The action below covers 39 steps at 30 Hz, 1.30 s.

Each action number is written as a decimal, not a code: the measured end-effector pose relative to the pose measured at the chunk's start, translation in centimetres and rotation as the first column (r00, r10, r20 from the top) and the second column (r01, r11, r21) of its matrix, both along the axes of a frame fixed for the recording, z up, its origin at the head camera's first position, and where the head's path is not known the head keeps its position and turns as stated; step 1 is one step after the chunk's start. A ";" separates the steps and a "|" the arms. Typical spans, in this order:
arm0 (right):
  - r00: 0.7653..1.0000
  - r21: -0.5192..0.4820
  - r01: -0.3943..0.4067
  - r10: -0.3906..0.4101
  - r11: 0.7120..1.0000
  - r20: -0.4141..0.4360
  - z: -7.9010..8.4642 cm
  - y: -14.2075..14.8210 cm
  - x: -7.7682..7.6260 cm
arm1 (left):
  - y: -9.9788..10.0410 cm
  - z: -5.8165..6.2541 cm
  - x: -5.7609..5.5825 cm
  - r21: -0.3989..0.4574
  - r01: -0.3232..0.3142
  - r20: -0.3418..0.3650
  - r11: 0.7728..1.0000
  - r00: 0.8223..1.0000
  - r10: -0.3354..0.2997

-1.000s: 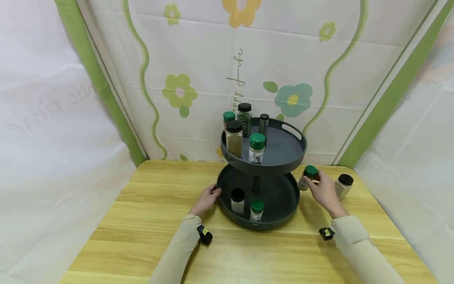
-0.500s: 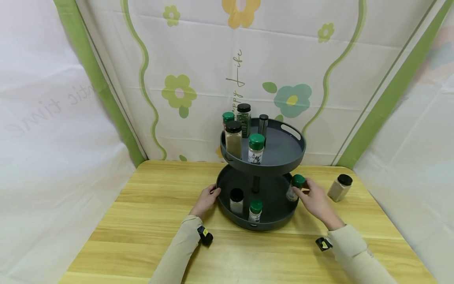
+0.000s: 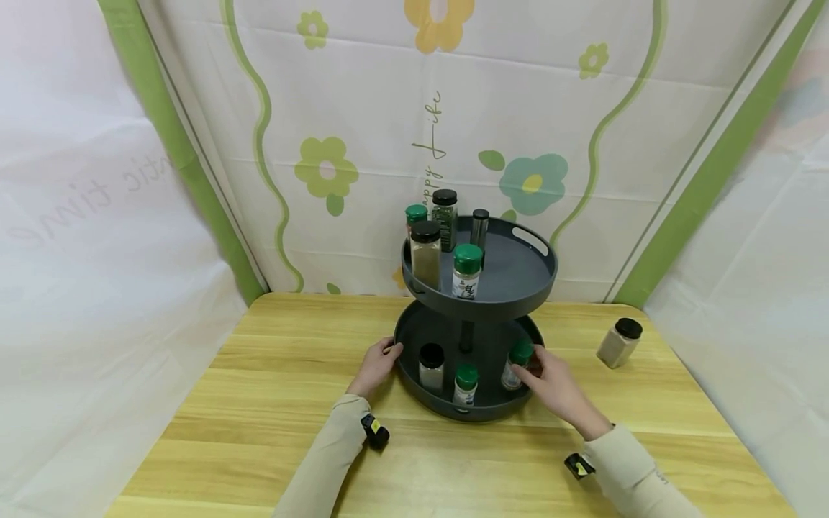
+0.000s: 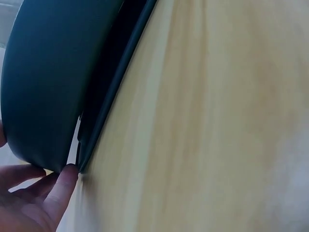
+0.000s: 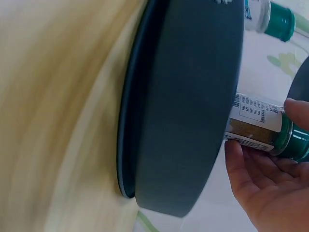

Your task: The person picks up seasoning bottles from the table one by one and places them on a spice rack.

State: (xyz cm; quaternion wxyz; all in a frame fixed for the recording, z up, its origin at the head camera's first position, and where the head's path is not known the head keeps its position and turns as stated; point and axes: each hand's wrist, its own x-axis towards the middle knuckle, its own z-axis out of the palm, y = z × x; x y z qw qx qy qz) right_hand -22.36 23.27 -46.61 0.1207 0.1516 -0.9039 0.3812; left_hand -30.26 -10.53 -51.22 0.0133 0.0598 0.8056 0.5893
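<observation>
A dark grey two-tier round tray point(image 3: 478, 311) stands on the wooden table. At the left side of its lower tier, my left hand point(image 3: 378, 367) grips the edge; in the left wrist view the thumb point(image 4: 63, 191) lies against the outer wall's bottom and a fingertip reaches the rim. My right hand point(image 3: 550, 381) holds a green-capped spice jar point(image 3: 513, 374) inside the lower tier at its right front. The right wrist view has thumb and fingers around that jar, brown contents behind its white label; the tray wall hides its base. Two other jars, black-capped point(image 3: 432, 370) and green-capped point(image 3: 465, 388), stand beside it.
The upper tier carries several jars, among them a green-capped one point(image 3: 467, 273), a black-capped one point(image 3: 425, 259) and a slim black-topped one point(image 3: 479, 230). Another black-capped jar point(image 3: 619, 345) stands on the table at right. Printed cloth point(image 3: 388, 93) hangs behind.
My right hand has carried the green-capped jar from the tray's right outside, over the lower rim, leftward and nearer into the lower tier. My left hand stays at the rim.
</observation>
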 end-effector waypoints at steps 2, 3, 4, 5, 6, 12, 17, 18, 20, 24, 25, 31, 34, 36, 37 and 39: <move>1.000 -0.012 -0.012 0.012 1.000 0.007 -0.1 -0.3 0.1 | 0.0 0.1 0.2 0.008 0.009 0.001 1.000 1.000 -0.009; 1.000 -0.013 -0.018 0.018 1.000 0.006 -0.2 -0.5 0.2 | 0.0 0.1 0.2 0.011 0.014 -0.001 1.000 1.000 -0.014; 1.000 -0.011 -0.021 0.021 1.000 0.008 -0.2 -0.6 0.2 | 0.0 0.1 0.3 0.017 0.018 0.000 1.000 1.000 -0.018; 1.000 -0.008 -0.027 0.027 1.000 0.011 -0.3 -0.7 0.3 | 0.0 0.1 0.3 0.019 0.023 0.001 1.000 1.000 -0.023; 0.999 -0.007 -0.027 0.027 1.000 0.021 -0.3 -0.8 0.4 | 0.0 0.1 0.3 0.019 0.029 0.003 0.999 1.000 -0.029; 0.995 0.001 -0.053 0.053 0.999 0.081 -0.6 -1.3 0.8 | -0.2 -0.3 0.4 0.038 0.057 0.023 0.998 0.998 -0.058; 0.991 0.001 -0.096 0.095 0.995 0.089 -0.8 -1.4 1.0 | -0.2 -0.3 0.5 0.055 0.065 0.020 0.996 0.998 -0.066; 0.991 0.000 -0.103 0.103 0.995 0.091 -0.8 -1.5 1.0 | -0.2 -0.3 0.5 0.059 0.063 0.018 0.996 0.998 -0.064; 0.988 0.010 -0.124 0.123 0.992 0.090 -0.9 -1.5 1.0 | -0.2 -0.3 0.5 0.068 0.060 0.018 0.996 0.998 -0.061; 0.983 0.028 -0.159 0.156 0.987 0.100 -1.1 -1.6 1.0 | -0.2 -0.3 0.5 0.078 0.059 0.024 0.995 0.998 -0.061; 0.981 0.032 -0.167 0.163 0.985 0.100 -1.2 -1.6 1.0 | -0.1 -0.3 0.5 0.075 0.060 0.027 0.995 0.998 -0.062; 0.978 0.033 -0.188 0.184 0.982 0.095 -1.2 -1.6 0.9 | -0.1 0.0 0.4 0.061 0.059 0.028 0.996 0.998 -0.061; 0.977 0.031 -0.188 0.183 0.982 0.107 -1.1 -1.6 1.0 | -0.1 0.1 0.4 0.054 0.059 0.028 0.997 0.998 -0.060; 0.976 0.032 -0.190 0.186 0.981 0.110 -1.1 -1.6 1.0 | -0.1 0.0 0.2 0.051 0.051 0.034 0.997 0.998 -0.053; 0.976 0.032 -0.194 0.189 0.981 0.110 -1.1 -1.6 1.0 | -0.1 0.0 0.2 0.048 0.049 0.033 0.998 0.998 -0.050; 0.975 0.036 -0.202 0.197 0.979 0.107 -1.1 -1.6 1.0 | -0.1 0.1 0.2 0.044 0.043 0.032 0.998 0.999 -0.044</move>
